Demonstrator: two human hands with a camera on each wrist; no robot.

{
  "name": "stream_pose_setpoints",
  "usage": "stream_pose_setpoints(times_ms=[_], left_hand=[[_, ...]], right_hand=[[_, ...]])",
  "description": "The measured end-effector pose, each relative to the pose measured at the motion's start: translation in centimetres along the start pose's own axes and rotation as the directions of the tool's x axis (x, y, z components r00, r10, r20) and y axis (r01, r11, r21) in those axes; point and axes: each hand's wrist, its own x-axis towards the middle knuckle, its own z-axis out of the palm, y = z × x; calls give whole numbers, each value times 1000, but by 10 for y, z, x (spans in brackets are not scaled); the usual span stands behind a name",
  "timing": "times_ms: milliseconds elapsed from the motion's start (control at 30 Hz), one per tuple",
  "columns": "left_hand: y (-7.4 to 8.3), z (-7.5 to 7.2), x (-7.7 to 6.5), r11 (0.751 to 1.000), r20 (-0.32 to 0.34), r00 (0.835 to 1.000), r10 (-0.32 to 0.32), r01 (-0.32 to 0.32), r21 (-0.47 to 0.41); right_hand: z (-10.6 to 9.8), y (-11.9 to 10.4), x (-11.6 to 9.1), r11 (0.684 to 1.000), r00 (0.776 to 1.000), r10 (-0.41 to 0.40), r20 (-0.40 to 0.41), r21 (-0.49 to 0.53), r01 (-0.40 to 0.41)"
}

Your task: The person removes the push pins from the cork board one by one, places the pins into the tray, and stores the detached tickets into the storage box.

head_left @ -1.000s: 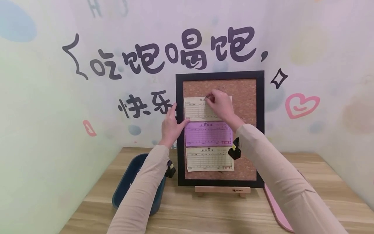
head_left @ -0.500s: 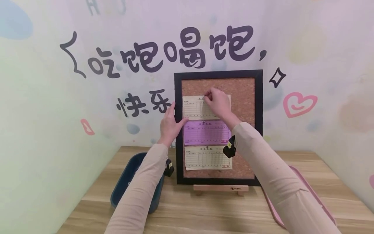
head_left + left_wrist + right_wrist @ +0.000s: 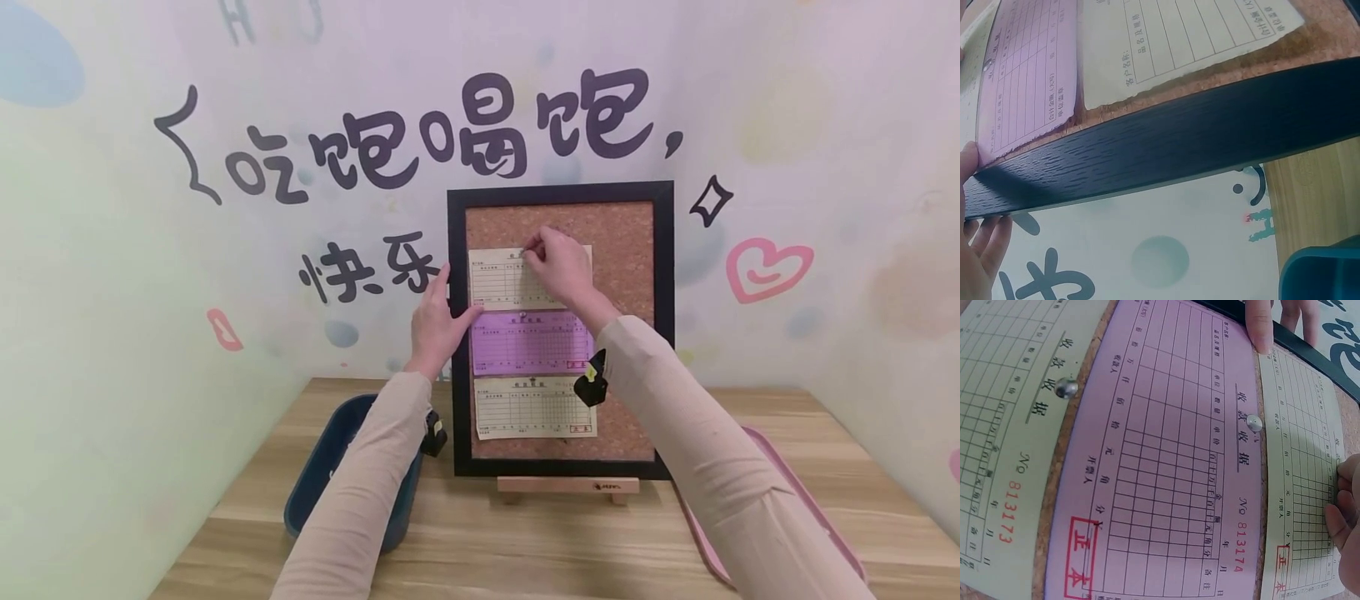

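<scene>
A black-framed corkboard (image 3: 628,250) stands upright with three receipt slips in a column. My left hand (image 3: 437,327) grips its left edge, thumb on the front and fingers behind the frame (image 3: 1147,140). At the top edge of the upper cream slip (image 3: 493,280), my right hand (image 3: 564,265) pinches a small pushpin, now hidden by the fingertips. Below lies the purple slip (image 3: 517,343), fixed by a silver pushpin (image 3: 1254,422) at its top middle. The lowest cream slip (image 3: 525,410) has another silver pushpin (image 3: 1067,387). The left thumb tip rests where the upper two slips meet.
A wooden easel (image 3: 567,485) supports the board on the wood-grain table (image 3: 480,550). Left of it stands a deep blue bin (image 3: 296,508), partly behind the left sleeve. A pink tray (image 3: 798,483) lies under the right forearm. Behind is a lettered wall (image 3: 375,50).
The right fingertips now cover the pushpin, whose dark end showed at their tips one second ago. Otherwise both hands keep their places, and the whole view has shifted slightly.
</scene>
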Motion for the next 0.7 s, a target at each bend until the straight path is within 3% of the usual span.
stream_pose_setpoints(times_ms=[500,700], left_hand=[[-1,1,0,1000,2,1000,-12,12,7],[-1,1,0,1000,4,1000,-7,7,6]], right_hand=[[-6,0,3,999,997,-36,65,34,34],[-10,-3,4,999,994,-16,105,47,11]])
